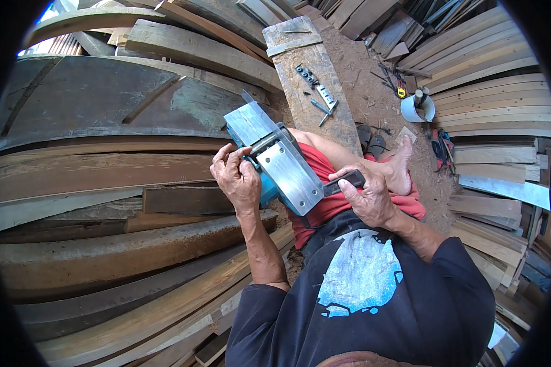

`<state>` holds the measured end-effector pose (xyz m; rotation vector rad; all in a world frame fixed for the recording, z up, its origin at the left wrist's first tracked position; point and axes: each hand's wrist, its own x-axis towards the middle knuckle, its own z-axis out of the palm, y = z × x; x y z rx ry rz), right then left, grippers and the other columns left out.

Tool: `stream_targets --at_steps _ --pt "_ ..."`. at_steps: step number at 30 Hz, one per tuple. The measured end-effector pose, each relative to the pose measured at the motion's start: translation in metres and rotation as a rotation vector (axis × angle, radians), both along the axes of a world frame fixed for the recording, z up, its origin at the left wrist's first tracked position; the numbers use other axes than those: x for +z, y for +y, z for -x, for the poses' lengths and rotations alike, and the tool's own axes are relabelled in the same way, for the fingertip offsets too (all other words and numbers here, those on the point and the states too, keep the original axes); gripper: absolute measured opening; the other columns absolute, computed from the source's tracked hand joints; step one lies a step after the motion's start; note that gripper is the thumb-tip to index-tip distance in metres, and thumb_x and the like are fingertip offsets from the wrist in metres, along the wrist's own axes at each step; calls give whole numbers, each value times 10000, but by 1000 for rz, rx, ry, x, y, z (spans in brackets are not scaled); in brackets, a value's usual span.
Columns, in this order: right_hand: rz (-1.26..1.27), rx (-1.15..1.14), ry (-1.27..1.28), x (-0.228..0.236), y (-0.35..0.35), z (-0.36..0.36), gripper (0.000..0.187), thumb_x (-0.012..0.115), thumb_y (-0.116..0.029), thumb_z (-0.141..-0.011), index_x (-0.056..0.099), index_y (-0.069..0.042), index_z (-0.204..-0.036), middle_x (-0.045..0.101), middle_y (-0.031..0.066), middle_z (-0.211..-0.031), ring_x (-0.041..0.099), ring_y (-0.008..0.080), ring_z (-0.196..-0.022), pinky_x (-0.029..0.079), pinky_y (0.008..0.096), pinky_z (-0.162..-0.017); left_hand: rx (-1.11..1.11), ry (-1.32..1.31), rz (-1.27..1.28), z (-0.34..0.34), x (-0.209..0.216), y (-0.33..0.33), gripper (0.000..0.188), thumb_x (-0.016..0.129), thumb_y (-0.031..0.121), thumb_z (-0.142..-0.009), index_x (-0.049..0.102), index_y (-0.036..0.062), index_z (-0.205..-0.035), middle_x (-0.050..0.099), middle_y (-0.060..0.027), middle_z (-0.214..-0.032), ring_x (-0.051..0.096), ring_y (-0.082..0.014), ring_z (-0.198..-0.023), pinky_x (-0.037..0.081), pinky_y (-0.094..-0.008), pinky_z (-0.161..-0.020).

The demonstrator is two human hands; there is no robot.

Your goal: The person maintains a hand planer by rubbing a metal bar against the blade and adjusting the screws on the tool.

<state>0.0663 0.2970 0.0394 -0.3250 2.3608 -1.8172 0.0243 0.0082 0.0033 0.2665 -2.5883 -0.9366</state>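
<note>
An electric hand planer [291, 177], blue with a bare metal sole, is turned sole up above my lap. My left hand [236, 177] grips its body from the left, fingers curled at the edge near the blade slot. My right hand [368, 196] is closed round a black-handled tool [353, 178], its end at the planer's lower right edge. What kind of tool that is, I cannot tell. Beyond the planer lies a narrow wooden bench board [324, 67] holding small dark parts [306, 74], a metal strip [326, 95] and a T-shaped tool [324, 111].
Stacked timber [104, 223] fills the left side, and sawn boards [502, 104] line the right. A white bucket [417, 109], a yellow tape measure [401, 92] and red-and-black tools [442, 150] rest on the dusty floor. Sandals [373, 142] lie near my bare foot.
</note>
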Motion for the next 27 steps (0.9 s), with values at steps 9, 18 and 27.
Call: stream_targets --at_steps 9,18,27 --pt "13 33 -12 -2 0 -2 172 639 -106 -1044 676 9 -1167 770 140 -991 773 228 -888 599 354 -790 -1 -5 -33 1 0 -1 354 551 -11 -854 829 94 -1045 634 -142 -1284 550 -308 -1199 485 -447 -1010" --pt "29 27 -4 -5 0 -2 166 632 -95 -1040 681 3 -1165 770 142 -991 769 222 -887 593 355 -788 -67 0 -216 4 2 0 318 541 -82 -798 789 53 -943 632 -124 -1289 556 -291 -1173 487 -427 -997" --pt "9 26 -22 -3 -1 -2 171 636 -99 -1040 682 3 -1168 766 135 -961 761 211 -861 584 350 -771 -51 55 19 2 3 1 317 575 -46 -795 819 87 -948 633 -113 -1304 538 -285 -1163 487 -424 -994"
